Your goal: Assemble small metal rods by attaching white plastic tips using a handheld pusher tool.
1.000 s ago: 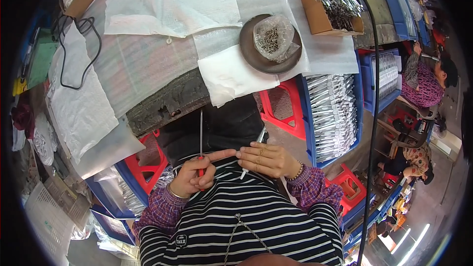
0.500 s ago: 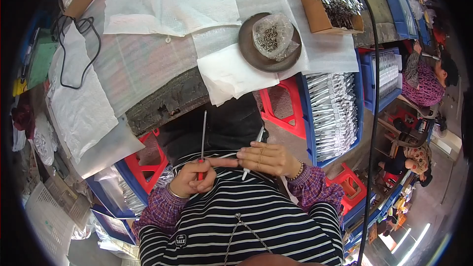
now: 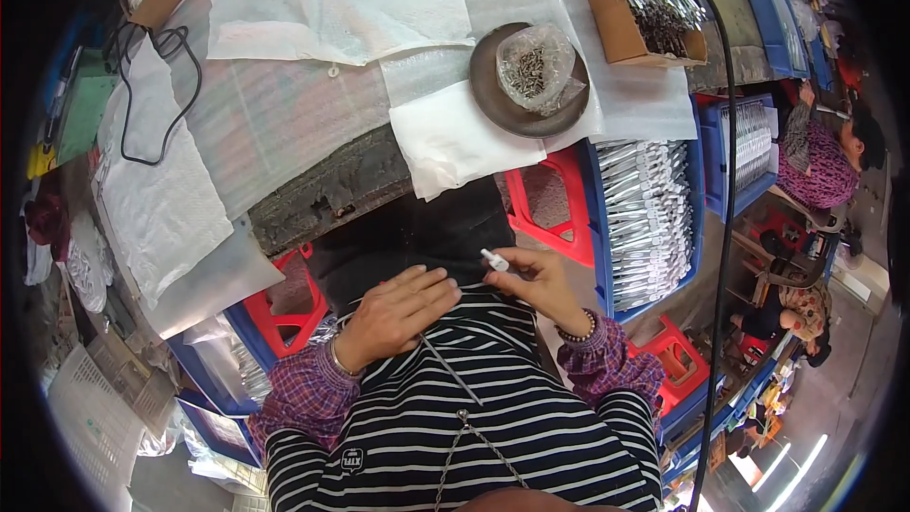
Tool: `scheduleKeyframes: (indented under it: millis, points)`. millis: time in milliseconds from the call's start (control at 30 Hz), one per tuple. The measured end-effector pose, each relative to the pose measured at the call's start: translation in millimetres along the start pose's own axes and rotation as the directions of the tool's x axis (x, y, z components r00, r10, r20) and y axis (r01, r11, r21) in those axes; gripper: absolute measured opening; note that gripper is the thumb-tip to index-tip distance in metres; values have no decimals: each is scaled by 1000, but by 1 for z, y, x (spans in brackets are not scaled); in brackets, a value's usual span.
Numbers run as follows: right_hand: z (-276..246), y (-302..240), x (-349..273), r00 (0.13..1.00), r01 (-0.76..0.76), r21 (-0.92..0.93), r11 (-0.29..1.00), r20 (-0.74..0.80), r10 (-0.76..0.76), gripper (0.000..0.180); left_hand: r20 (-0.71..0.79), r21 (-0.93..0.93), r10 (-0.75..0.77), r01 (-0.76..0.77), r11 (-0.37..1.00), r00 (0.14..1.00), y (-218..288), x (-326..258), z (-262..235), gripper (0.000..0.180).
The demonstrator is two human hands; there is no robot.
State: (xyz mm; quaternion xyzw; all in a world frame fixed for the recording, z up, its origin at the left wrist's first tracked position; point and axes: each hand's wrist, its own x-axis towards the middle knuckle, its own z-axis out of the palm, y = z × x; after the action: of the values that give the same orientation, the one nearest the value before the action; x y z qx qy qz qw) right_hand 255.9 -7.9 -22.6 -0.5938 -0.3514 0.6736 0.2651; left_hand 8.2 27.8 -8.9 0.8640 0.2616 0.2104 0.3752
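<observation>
My left hand (image 3: 393, 316) is in front of my striped top, its back turned up and its fingers stretched over a screwdriver. The thin metal shaft of the screwdriver (image 3: 452, 372) sticks out below the hand and points toward my body; its handle is mostly hidden under the fingers. To the right, my right hand (image 3: 538, 286) pinches a small white-ended tool (image 3: 494, 261) between thumb and fingers. Only the white end of that tool shows clearly. The two hands are apart, above my lap.
On the table, a brown round dish (image 3: 483, 85) holds a clear bag of small screws (image 3: 533, 74). A cardboard box (image 3: 607, 38) of metal tools stands behind it. Right of my lap are a blue crate (image 3: 603, 270) of white-and-silver tools and red stools (image 3: 566, 204). A black cable (image 3: 725, 190) hangs down.
The screwdriver has swung round from pointing at the table to pointing at my body, and my left hand has turned back up. My right hand has moved up and right, tilting the white-ended tool.
</observation>
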Motion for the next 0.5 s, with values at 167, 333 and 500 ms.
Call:
scheduleKeyframes:
  millis: [167,333,500]
  points:
    - [12,-1,4,988,25,10,1000,151,-26,27,38,6,30,-30,1000,999,0,2,7,47]
    - [18,-3,7,989,22,70,997,147,-32,24,34,-11,51,-51,999,998,0,0,10,46]
    - [14,-1,8,972,-47,57,997,233,33,27,33,-30,43,-42,999,999,0,-2,11,46]
